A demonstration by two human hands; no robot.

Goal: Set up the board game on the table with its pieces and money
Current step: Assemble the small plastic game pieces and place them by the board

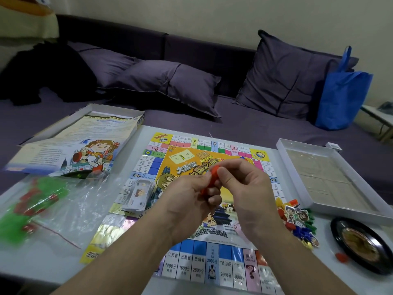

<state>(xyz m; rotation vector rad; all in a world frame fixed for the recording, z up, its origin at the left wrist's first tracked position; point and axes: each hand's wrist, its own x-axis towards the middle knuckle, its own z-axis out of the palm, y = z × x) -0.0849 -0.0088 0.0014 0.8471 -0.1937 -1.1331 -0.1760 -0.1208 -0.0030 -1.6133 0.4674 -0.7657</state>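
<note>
The colourful game board [185, 265] lies flat on the white table [42, 260]. Above its middle, my left hand [189, 199] and my right hand [240, 186] together pinch a small orange-red piece [214, 170]. A stack of paper money [138, 195] lies on the board's left edge. Loose tokens and character cut-outs [297, 220] sit in a heap by the board's right edge. A clear bag with green and red plastic pieces [32, 205] lies at the left.
The box lid with the rule sheet [85, 143] sits at the back left, the white box tray [331, 179] at the right. A black spinner dish [361, 245] and a small red piece [341, 256] are near the right edge. A purple sofa with cushions [170, 81] stands behind.
</note>
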